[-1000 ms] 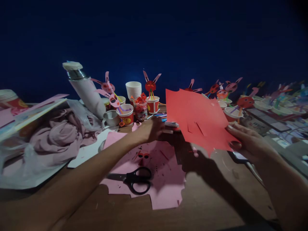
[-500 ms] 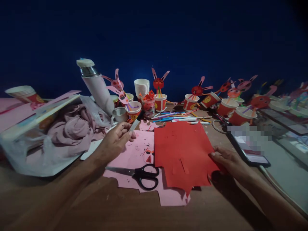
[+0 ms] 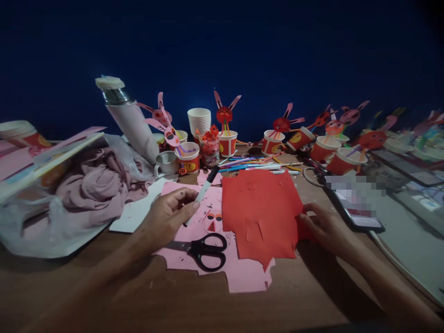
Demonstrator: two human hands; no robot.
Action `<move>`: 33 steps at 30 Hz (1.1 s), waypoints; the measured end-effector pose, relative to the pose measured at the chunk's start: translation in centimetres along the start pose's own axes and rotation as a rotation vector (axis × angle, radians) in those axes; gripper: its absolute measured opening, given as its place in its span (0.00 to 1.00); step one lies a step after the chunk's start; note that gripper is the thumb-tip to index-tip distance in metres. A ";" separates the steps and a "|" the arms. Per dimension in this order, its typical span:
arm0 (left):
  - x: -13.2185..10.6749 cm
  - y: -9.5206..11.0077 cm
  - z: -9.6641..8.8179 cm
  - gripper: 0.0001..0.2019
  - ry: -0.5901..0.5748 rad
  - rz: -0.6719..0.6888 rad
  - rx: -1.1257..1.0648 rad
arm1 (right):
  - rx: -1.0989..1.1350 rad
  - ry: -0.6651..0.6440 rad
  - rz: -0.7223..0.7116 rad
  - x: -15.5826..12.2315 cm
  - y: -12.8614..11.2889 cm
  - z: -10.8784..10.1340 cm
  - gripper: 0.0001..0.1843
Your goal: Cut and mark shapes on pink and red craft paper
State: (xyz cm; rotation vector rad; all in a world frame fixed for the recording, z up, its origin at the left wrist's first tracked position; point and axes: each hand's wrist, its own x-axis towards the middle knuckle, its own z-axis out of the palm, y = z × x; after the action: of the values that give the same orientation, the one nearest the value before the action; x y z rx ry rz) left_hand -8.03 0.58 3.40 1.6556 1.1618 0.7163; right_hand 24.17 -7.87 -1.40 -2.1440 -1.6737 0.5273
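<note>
- Red paper [image 3: 260, 208]: one thin sheet, flat at the centre of the frame. Its left and lower parts overlap the pink paper [image 3: 211, 270]; the rest lies on the wooden bench [image 3: 173, 300].
- Shape: top edge fairly straight, lower edge ragged with notches and one point. Two short slits near the lower middle.
- Handling (judgement): light, limp and matte, not slippery. It would sag if lifted by one corner and could tear at the slits. Best held at an uncut edge, right or top, with a flat pinch.
- Left hand [image 3: 166, 217]: closed on a marker [image 3: 205, 187], pinched between thumb and forefinger. White barrel, dark end pointing to the upper right, just left of the red sheet.
- Marker (judgement): stiff, smooth and light. A mid-barrel grip suits it.
- Right hand [image 3: 321, 226]: fingers lie over the sheet's right edge. Pinching or only pressing, I cannot tell.
- The hands are apart, with the sheet between them.
- Scissors [image 3: 204, 249]: black plastic loops, metal blades pointing left. They lie on the pink paper beside the sheet's lower left.
- Upper centre: stack of white paper cups [image 3: 199, 121] and a scatter of pens [image 3: 249, 164]. A steel-collared flask [image 3: 128, 120] leans at the upper left.
- Left: crumpled cloth [image 3: 93, 185], soft folds.
- Right: phone [image 3: 357, 215], glossy and flat.
</note>
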 end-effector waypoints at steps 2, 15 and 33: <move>-0.3 0.3 0.4 0.14 -0.020 -0.048 -0.075 | -0.087 0.030 -0.003 0.0 0.0 -0.2 0.17; -1.9 0.2 6.0 0.16 -0.417 -0.402 -0.590 | -0.261 0.464 -0.579 -1.6 -4.5 -0.3 0.13; -0.7 0.2 8.7 0.18 -0.417 -0.269 -0.465 | -0.051 0.125 -1.027 -0.6 -6.2 2.5 0.12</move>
State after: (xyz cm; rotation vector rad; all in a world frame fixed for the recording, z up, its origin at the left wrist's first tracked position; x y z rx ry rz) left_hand -0.81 -3.23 0.40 1.1566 0.8187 0.4016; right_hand 17.58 -6.85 -0.37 -1.0385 -2.3799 0.0323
